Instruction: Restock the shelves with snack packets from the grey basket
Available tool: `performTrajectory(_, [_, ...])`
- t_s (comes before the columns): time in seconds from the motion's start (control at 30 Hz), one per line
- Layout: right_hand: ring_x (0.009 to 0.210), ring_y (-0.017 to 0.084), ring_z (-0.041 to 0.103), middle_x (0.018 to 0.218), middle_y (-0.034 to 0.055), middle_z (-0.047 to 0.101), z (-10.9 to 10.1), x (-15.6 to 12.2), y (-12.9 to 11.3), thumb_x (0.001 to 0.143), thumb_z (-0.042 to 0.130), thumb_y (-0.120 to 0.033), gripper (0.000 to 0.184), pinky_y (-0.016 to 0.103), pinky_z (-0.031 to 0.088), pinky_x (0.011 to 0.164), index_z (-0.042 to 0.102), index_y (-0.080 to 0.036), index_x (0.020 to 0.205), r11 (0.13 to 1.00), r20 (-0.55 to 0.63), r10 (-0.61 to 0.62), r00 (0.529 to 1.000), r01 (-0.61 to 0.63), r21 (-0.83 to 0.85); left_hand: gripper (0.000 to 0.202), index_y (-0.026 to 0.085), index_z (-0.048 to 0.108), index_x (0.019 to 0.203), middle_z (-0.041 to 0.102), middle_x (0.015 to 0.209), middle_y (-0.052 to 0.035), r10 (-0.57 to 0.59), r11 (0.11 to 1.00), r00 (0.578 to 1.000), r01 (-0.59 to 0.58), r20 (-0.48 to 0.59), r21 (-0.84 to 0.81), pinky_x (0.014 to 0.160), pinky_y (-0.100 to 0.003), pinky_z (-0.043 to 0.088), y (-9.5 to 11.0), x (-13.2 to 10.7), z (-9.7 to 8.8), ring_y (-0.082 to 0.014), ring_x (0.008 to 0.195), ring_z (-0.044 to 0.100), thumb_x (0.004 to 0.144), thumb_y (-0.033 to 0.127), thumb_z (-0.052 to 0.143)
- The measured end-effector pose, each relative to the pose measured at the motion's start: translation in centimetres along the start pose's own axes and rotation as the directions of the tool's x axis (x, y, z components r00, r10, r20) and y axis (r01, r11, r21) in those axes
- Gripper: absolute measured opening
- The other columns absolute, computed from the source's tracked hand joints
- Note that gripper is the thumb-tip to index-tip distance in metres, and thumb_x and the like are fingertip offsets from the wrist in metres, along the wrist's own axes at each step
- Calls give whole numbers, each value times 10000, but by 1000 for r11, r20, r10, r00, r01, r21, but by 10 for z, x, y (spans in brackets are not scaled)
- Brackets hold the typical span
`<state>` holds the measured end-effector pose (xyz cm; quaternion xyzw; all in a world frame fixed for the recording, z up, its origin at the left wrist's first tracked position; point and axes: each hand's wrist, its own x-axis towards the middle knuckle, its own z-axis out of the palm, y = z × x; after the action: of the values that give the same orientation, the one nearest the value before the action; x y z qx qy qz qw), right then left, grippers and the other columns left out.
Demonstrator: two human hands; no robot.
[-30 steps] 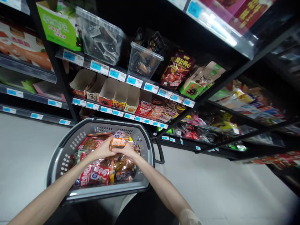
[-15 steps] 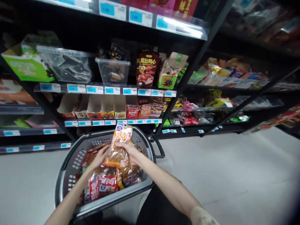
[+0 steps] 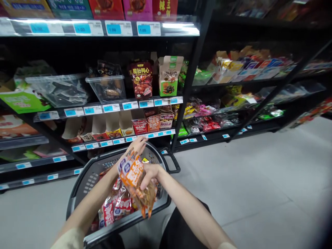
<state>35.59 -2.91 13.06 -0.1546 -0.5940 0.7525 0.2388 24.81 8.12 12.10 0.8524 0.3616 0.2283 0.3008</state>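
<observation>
My right hand point(image 3: 151, 172) is closed around a few orange-and-clear snack packets point(image 3: 136, 176), its thumb lying across their front. They hang tilted over a grey shopping basket point(image 3: 86, 204) on the floor. Inside the basket lie red snack packets point(image 3: 121, 206) and some yellow ones, partly covered by my forearm and the held packets. My left hand point(image 3: 138, 144) reaches past the basket's far rim with its fingers stretched forward, nothing visible in them. Just beyond it is the lower shelf with an orange snack box point(image 3: 153, 122) and a red snack box point(image 3: 140, 126).
Clear plastic tubs point(image 3: 106, 84), a dark red duck-heart pouch point(image 3: 142, 79) and a green-and-white box point(image 3: 168, 76) stand on the shelf above. Price tags line the shelf edges. Further shelving point(image 3: 233, 79) runs off right beside the tiled floor point(image 3: 249, 173). The basket's black handle point(image 3: 174, 164) sticks out right.
My left hand has left the snack packets and moved forward towards the lower shelf. My right hand keeps the packets, now turned and lower. The view has shifted right.
</observation>
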Motion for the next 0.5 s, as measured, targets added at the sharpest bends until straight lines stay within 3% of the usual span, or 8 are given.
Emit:
performTrajectory(0.07, [1006, 300, 787, 1093, 103, 820, -3, -6, -7, 288, 1034, -256, 740, 245, 616, 742, 769, -128, 966, 999, 88, -4, 996, 8, -46, 370, 210, 647, 1375, 546, 1525, -137, 81, 994, 996, -79, -21, 81, 1227, -517, 392, 9, 34, 1, -321, 1437, 473, 1011, 252, 598])
performTrajectory(0.13, [1025, 310, 785, 1093, 112, 821, -5, -12, -11, 249, 1042, -254, 788, 244, 620, 765, 771, -126, 978, 998, 124, 4, 992, 4, -68, 452, 160, 594, 1436, 533, 1529, -175, 182, 941, 983, -166, -24, 296, 1249, -520, 339, 17, 62, 3, -327, 1469, 424, 993, 149, 509])
performTrajectory(0.2, [1036, 309, 784, 1112, 118, 819, -6, -17, -14, 248, 1048, -255, 806, 249, 624, 794, 775, -125, 995, 997, 140, 26, 990, -16, -72, 512, 100, 533, 1485, 536, 1514, -219, 240, 818, 971, -207, 8, 537, 1216, -521, 358, 22, 83, 6, -337, 1443, 441, 980, 98, 445])
performTrajectory(0.27, [1045, 306, 782, 1135, 124, 814, -7, -19, -15, 270, 1051, -248, 805, 250, 626, 804, 777, -121, 1016, 997, 159, 47, 986, -36, -70, 520, 76, 518, 1489, 551, 1486, -243, 238, 710, 971, -201, 38, 675, 1167, -500, 399, 23, 96, 11, -337, 1400, 478, 980, 78, 416])
performTrajectory(0.37, [1051, 300, 782, 1141, 122, 812, -10, -15, -16, 322, 1052, -258, 779, 250, 628, 810, 776, -114, 1036, 997, 169, 44, 985, -34, -67, 511, 78, 544, 1452, 574, 1440, -249, 215, 655, 976, -163, 25, 738, 1105, -475, 440, 22, 107, 21, -330, 1368, 497, 961, 39, 408])
performTrajectory(0.5, [1068, 303, 779, 1128, 121, 815, -13, -3, -18, 391, 1054, -320, 748, 268, 628, 854, 772, -113, 1052, 998, 127, -3, 992, 10, -56, 458, 62, 609, 1337, 622, 1329, -252, 159, 650, 985, -52, -68, 759, 1046, -463, 474, 27, 120, 31, -331, 1304, 530, 928, -11, 415])
